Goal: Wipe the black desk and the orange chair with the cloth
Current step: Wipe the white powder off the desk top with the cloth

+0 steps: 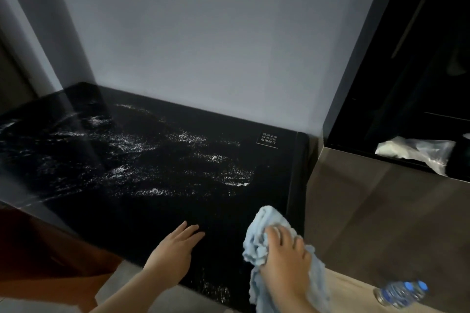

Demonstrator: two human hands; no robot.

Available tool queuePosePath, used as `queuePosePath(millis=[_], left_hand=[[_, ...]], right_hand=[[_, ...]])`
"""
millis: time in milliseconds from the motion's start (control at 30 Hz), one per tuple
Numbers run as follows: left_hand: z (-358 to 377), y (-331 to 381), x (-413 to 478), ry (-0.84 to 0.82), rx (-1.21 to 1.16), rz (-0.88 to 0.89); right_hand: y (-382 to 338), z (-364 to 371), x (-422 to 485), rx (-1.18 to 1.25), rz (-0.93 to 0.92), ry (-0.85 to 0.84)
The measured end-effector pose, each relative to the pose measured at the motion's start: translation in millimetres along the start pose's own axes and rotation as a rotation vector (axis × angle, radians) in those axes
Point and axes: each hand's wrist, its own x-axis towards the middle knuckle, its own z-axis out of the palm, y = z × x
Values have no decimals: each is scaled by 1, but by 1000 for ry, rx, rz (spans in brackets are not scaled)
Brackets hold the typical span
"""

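Blue cloth bunched under right hand | desk label unreadable

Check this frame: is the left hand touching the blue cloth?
Apart. The head view shows bare black desk between the left hand and the cloth.

Left hand flat, right hand clenched

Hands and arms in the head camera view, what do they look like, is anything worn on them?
Both are bare: the left hand and right hand show no gloves, rings, watch or bracelet, and no sleeves cover the forearms as far as the frame shows. Fingernails look short and unpainted.
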Motion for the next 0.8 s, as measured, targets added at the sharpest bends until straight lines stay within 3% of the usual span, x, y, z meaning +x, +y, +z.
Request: queuePosePath(millis=[133, 233, 333, 367, 500, 567, 667, 767, 800], left_hand=[[-13, -32, -7, 5, 88, -29], [-24, -62, -15, -4, 102, -60], [-34, -89, -21, -37, 114, -15], [-36, -94, -21, -55, 110, 10], [-41, -98, -19, -118, 66, 60], [-42, -101, -17, -123, 60, 74], [-44, -103, -17, -135, 54, 94], [-46, -106, -14, -157, 41, 112], [-47, -109, -14, -165, 32, 117]], right_hand=[[-62, 18, -20, 93, 6, 21], [-116, 30, -34, 72, -151, 107], [-121, 27, -26, 17, -240, 244], [-107, 20, -24, 0, -179, 275], [-76, -15, -33, -115, 384, 112], [-104, -7, -36, -148, 461, 30], [-169, 22, -45, 2, 235, -29], [-191, 36, -41, -55, -114, 128], [-182, 31, -35, -49, -130, 120]])
